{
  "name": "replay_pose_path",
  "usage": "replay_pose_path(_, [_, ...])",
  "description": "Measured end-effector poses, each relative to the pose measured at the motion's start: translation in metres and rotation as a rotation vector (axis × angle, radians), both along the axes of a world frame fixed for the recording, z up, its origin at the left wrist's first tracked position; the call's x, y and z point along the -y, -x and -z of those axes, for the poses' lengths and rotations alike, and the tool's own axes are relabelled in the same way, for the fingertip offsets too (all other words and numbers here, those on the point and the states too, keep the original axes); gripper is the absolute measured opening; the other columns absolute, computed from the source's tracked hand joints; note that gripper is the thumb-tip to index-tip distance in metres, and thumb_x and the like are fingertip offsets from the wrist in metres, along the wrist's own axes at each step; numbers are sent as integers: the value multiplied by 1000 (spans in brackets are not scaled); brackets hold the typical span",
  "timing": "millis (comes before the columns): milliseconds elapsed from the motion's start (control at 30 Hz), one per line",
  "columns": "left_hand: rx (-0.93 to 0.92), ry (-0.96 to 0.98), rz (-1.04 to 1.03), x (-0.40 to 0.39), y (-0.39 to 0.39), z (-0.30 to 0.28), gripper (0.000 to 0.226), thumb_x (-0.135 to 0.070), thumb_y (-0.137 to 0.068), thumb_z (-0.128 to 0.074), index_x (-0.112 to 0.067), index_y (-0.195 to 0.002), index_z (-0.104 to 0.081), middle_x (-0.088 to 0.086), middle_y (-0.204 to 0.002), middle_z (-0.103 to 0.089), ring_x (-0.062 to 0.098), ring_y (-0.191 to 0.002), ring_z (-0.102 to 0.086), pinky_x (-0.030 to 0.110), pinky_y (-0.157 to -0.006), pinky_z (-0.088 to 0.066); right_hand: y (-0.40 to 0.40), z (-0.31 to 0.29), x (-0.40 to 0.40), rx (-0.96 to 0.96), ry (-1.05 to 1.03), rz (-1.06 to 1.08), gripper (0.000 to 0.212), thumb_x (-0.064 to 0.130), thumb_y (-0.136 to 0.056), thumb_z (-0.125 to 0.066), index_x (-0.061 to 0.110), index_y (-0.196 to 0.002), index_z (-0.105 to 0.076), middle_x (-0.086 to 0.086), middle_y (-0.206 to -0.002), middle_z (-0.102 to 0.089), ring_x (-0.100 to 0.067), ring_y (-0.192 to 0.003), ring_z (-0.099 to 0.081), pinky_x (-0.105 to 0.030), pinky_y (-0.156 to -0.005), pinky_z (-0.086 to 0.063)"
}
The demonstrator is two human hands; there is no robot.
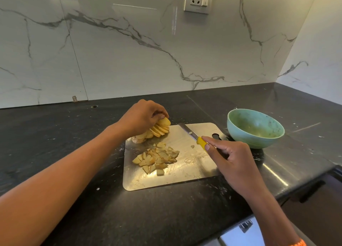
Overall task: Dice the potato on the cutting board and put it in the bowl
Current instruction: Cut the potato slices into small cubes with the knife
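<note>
Nearest the viewer, on the metal cutting board (185, 177), a loose pile of diced pieces (157, 157) lies toward the left half — skin-on chunks, uneven in size, none yet moved off the board. One small scrap sits apart, near the knife handle.

Right hand (234, 159) curls round the yellow handle of the knife (192, 134), forefinger laid along it; the blade angles away toward the board's far edge, its tip clear of any potato (whether the edge rests on the board I cannot tell).

Farther back, at the board's far-left corner, the left hand (142, 118) pinches a fanned stack of potato slices (160, 128) from above, fingers bent over the top slice. These are sliced but not yet cross-cut. A pale end piece (137, 139) lies just beside the stack, half off the board.

Farthest right, the green bowl (256, 129) stands on the dark counter (74, 134) touching or nearly touching the board's corner — no potato inside that I can see, only residue.

Judgement: roughly half diced; the remaining slices need cutting, then everything goes to the bowl.
</note>
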State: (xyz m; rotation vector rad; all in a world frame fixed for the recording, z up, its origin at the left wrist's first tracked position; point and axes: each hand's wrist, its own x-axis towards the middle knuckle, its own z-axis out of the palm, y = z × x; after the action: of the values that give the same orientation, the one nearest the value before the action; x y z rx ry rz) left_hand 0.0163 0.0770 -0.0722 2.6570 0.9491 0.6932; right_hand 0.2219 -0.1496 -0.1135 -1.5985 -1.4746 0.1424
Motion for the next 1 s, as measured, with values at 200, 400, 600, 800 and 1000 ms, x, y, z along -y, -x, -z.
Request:
replay_pose_path(200, [53,-118,-9,5,-3,0,21,-20,-100,-70,-22,-120,-78,-6,-108,-76,8,-87,-65,17,-74,-50,0,0,0,-5,2,37,30,35,-101,-65,31,-130,-69,26,-112,-72,0,-99,-71,-36,-84,-61])
replay_pose_path(400, [147,-207,34,34,-23,-5,23,-27,-98,-73,-21,-118,-79,-9,-103,-69,6,-83,-63,28,-77,-59,-3,2,-2,69,-22,185,31,40,-101,-62,33,-130,-69,12,-100,-78,-17,-95,-72,-48,-80,-60])
replay_pose_path(600, [-28,-167,143,54,-42,6,24,-37,-103,-64,-31,-122,-77,-12,-114,-75,6,-98,-60,31,-84,-55,-2,4,-4,221,47,286,35,44,-100,-58,36,-134,-65,13,-104,-77,-8,-90,-69,-44,-80,-60])
replay_pose_path(800, [-160,-115,185,46,-34,16,28,-43,-97,-71,-40,-124,-74,-19,-132,-67,7,-119,-54,36,-100,-50,4,-1,-3,299,111,274,38,43,-100,-56,37,-137,-61,17,-81,-73,-5,-59,-57,-38,-63,-56])
replay_pose_path(1000, [-89,-277,50,46,-36,25,29,-61,-92,-70,-38,-108,-78,-21,-114,-72,6,-104,-54,30,-91,-45,13,-4,-3,387,210,220,45,45,-101,-53,39,-146,-52,10,-82,-71,-13,-76,-63,-44,-71,-57])
